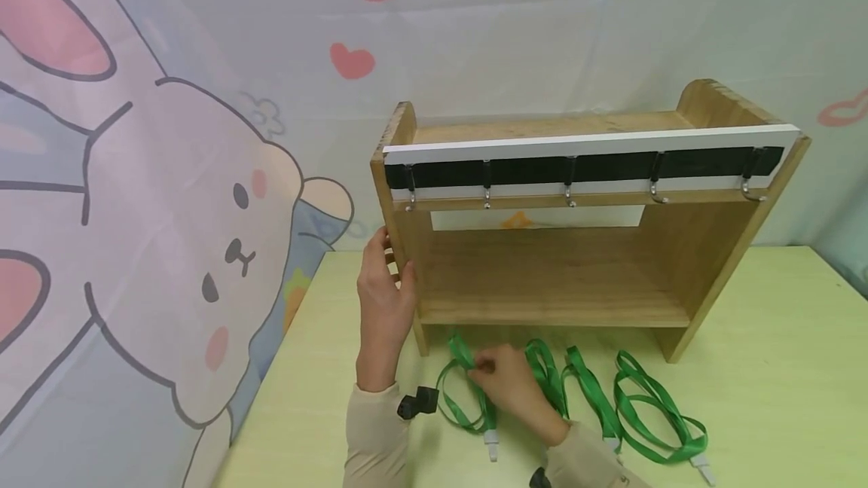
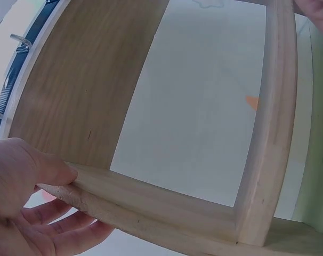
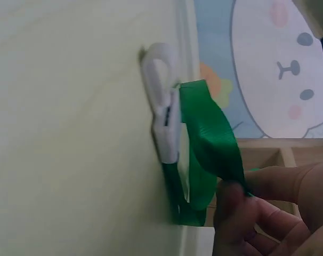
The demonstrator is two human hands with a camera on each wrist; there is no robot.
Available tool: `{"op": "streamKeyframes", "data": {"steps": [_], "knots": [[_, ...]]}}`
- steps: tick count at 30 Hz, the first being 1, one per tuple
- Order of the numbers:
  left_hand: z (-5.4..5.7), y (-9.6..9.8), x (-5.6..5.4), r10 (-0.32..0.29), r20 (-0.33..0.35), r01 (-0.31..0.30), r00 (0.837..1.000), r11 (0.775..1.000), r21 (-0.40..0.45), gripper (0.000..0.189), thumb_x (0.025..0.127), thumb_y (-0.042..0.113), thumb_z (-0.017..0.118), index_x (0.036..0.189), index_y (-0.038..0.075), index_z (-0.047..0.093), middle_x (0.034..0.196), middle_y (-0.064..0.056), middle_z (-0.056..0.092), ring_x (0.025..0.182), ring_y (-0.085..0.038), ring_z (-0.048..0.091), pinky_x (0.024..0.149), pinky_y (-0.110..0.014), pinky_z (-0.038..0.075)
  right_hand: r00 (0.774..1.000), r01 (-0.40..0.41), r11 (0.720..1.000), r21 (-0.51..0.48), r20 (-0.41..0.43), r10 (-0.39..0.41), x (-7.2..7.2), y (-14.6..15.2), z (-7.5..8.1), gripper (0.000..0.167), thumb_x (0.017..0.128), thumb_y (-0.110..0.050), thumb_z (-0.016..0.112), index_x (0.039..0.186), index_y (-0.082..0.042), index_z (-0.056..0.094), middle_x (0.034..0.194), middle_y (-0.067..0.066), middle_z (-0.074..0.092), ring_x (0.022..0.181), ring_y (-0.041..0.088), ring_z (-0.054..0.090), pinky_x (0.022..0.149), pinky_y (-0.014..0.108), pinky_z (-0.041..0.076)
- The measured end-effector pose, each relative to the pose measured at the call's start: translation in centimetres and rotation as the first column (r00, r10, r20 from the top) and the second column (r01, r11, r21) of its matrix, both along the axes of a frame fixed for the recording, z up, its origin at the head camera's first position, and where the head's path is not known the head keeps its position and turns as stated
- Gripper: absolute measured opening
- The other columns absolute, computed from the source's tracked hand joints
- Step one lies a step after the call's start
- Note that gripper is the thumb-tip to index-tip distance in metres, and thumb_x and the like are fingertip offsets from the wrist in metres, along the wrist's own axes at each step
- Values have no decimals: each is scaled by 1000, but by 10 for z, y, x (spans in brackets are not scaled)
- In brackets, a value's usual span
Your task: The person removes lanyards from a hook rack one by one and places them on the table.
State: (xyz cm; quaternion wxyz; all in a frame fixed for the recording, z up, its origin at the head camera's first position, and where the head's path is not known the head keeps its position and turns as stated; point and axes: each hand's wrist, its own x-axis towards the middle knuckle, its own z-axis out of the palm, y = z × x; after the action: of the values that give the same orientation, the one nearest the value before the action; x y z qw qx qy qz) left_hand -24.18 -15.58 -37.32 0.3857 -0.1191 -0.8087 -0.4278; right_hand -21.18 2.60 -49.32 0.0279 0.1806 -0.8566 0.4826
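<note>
My left hand (image 1: 385, 288) grips the left side panel of a wooden shelf (image 1: 542, 277). In the left wrist view the thumb (image 2: 57, 169) lies on the panel's inner side, with the other fingers round its outer side. My right hand (image 1: 511, 382) pinches the strap of the leftmost green lanyard (image 1: 461, 352) in front of the shelf. In the right wrist view the lanyard's ribbon (image 3: 212, 133) runs up from thumb and fingertips and folds over, beside its white plastic clip (image 3: 164, 117).
Several more green lanyards (image 1: 654, 405) lie on the pale yellow-green table (image 1: 780, 337), right of my right hand. A white and black rail (image 1: 529, 170) with several metal hooks (image 1: 570, 190) runs along the shelf's upper front. Behind hangs a cartoon-printed cloth (image 1: 508, 36).
</note>
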Motion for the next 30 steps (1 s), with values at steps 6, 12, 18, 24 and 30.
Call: {"op": "streamKeyframes", "data": {"steps": [6,12,18,24,30], "knots": [[0,1,0,-6,10,6,1000,1000,9,51,92,-9,64,139,-8,45,124,-25,58,99,-38,65,69,-45,62,999,17,997,73,-30,-15,2,-2,-2,7,83,0,76,78,-3,73,71,-2,64,63,9,54,56,25,48],[0,1,0,-8,11,8,1000,1000,15,51,91,-9,64,139,-9,45,123,-25,58,98,-38,65,69,-46,62,999,3,994,108,-33,1,3,-2,-1,22,83,2,73,66,-8,63,58,-8,45,51,6,40,47,20,34],[1,1,1,3,11,-3,1000,1000,2,52,91,-9,64,139,-9,45,122,-26,58,99,-38,64,69,-45,62,999,-17,993,120,-26,21,3,-1,0,19,85,-1,72,67,-6,68,57,-8,50,49,4,40,45,20,35],[2,1,2,3,16,-3,1000,1000,3,52,92,-9,64,139,-9,45,122,-26,57,100,-39,64,69,-45,62,1000,-9,988,155,-11,11,3,1,5,16,86,-6,73,70,-6,71,64,-5,60,52,7,47,47,23,42],[1,1,1,0,-4,0,1000,1000,2,52,91,-10,64,140,-9,45,122,-26,58,99,-38,64,68,-45,61,1000,0,985,173,2,0,6,3,12,13,88,-9,73,77,-5,73,65,-4,62,50,7,50,43,24,44]]}}
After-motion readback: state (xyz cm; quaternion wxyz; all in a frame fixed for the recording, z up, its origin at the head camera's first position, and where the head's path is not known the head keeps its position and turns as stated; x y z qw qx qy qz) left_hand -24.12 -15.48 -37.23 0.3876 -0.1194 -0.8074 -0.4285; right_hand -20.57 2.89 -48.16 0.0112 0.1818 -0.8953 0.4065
